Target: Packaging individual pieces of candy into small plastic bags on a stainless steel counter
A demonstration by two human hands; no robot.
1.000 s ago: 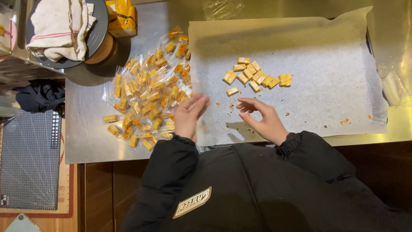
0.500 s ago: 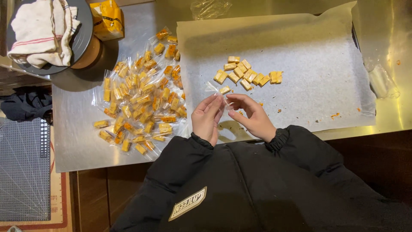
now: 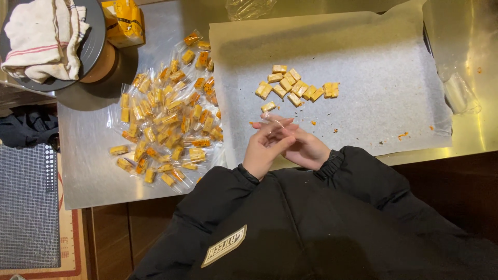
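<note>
Together, left hand (image 3: 264, 148) and right hand (image 3: 303, 148) grip a clear wrapper (image 3: 275, 123)

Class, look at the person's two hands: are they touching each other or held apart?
Touching. The head view shows the left hand overlapping the right hand, fingers crossing with no gap, just below the loose candy pieces on the parchment sheet.

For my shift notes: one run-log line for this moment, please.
left hand and right hand: together, pinching clear wrapper | unwrapped pieces: on parchment | wrapped candies: left

A steel counter (image 3: 93, 176) gleams above dark wooden cabinet fronts (image 3: 111, 238).
</note>
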